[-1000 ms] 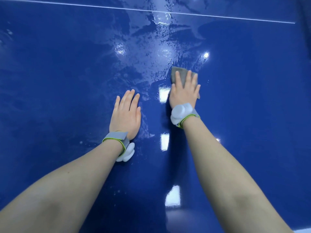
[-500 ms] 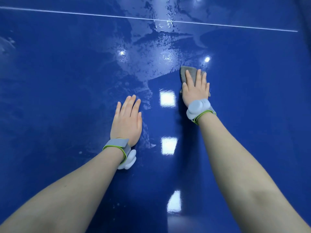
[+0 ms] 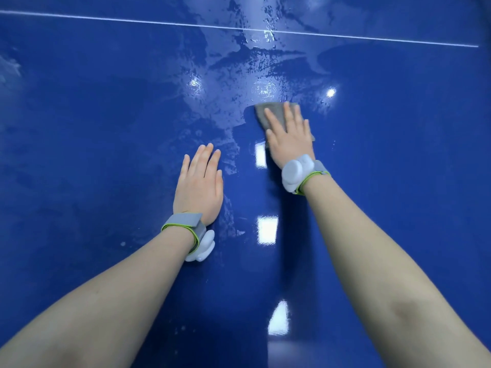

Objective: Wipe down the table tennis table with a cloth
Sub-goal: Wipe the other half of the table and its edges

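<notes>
1. We note the table tennis table (image 3: pixel 93 128): glossy dark blue top, one thin white line across its far part, wet streaks at centre.
2. We note the cloth (image 3: pixel 268 112): grey, flat on the wet area, partly covered.

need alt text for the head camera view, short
A person's right hand presses a grey cloth flat on a wet, glossy blue table tennis table. The left hand rests flat beside it; both wrists wear grey bands.
</notes>
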A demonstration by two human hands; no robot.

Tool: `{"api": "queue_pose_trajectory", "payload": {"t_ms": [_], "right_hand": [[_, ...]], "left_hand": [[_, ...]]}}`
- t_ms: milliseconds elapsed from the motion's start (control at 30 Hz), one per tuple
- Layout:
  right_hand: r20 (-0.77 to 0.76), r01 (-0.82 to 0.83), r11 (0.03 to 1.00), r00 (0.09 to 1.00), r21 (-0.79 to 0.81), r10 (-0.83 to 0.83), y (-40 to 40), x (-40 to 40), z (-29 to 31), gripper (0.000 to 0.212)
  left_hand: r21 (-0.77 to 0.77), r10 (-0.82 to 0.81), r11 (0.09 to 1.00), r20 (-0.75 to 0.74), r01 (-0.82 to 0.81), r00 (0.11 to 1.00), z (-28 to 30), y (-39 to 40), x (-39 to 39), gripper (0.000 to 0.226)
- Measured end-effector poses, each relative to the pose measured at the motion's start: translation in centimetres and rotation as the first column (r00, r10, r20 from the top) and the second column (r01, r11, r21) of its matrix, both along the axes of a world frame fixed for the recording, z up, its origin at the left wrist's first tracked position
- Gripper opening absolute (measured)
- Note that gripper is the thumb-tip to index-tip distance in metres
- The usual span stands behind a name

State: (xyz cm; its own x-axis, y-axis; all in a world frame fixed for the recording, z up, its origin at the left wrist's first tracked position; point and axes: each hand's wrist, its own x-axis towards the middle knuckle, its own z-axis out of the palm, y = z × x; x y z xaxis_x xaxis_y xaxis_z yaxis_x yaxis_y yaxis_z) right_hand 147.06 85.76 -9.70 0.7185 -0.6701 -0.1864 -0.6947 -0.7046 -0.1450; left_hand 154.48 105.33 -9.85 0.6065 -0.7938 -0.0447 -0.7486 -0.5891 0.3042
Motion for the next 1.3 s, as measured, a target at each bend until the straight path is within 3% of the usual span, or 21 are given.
{"api": "queue_pose_trajectory", "payload": {"t_ms": [133,267,333,567,633,767,933,1000,1100,1300], "right_hand": [[0.004,0.279,0.96,0.96,-0.004,-0.279,-3.4,-1.9,0.0,0.05],[-0.038,0.381,0.924,0.924,-0.004,-0.381,-3.8,-0.6,0.1,0.051],[-0.033,0.323,0.946,0.946,-0.005,-0.323,-2.8,0.9,0.1,0.052],[-0.007,-0.124,0.992,0.992,-0.013,0.123,-0.1,2.9,0.0,0.051],[0.004,-0.148,0.989,0.989,-0.006,0.148,-1.8,2.1,0.1,0.051],[0.057,0.075,0.997,0.996,-0.002,-0.075,-5.3,1.5,0.1,0.053],[0.091,0.364,0.931,0.928,-0.003,-0.362,-7.2,3.5,-0.1,0.05],[0.055,0.305,0.952,0.951,0.011,-0.305,-6.8,4.9,0.0,0.05],[0.031,0.084,0.996,0.996,0.004,-0.084,-4.7,6.9,0.1,0.053],[-0.002,-0.252,0.968,0.968,0.014,0.252,-3.0,6.5,0.2,0.054]], "left_hand": [[-0.007,0.009,1.0,0.001,-0.009,1.0,0.1,-0.2,0.1,0.053],[0.013,0.02,1.0,0.002,-0.02,1.0,0.1,-0.8,0.5,0.047],[0.026,0.034,0.999,0.006,-0.034,0.999,0.0,-1.1,0.7,0.048],[0.022,0.026,0.999,0.018,-0.026,1.0,0.0,-2.1,1.2,0.048],[0.019,0.019,1.0,0.02,-0.02,1.0,0.0,-2.3,1.4,0.051],[0.002,0.033,0.999,0.024,-0.033,0.999,0.1,-2.8,1.8,0.055],[0.002,0.083,0.997,0.008,-0.083,0.997,0.0,-3.9,2.4,0.049],[-0.002,0.084,0.996,0.011,-0.084,0.996,0.1,-4.1,2.5,0.049],[-0.014,0.081,0.997,0.004,-0.081,0.997,0.1,-4.3,2.7,0.048],[-0.048,0.088,0.995,0.014,-0.087,0.996,-0.2,-4.7,2.9,0.049]]}}
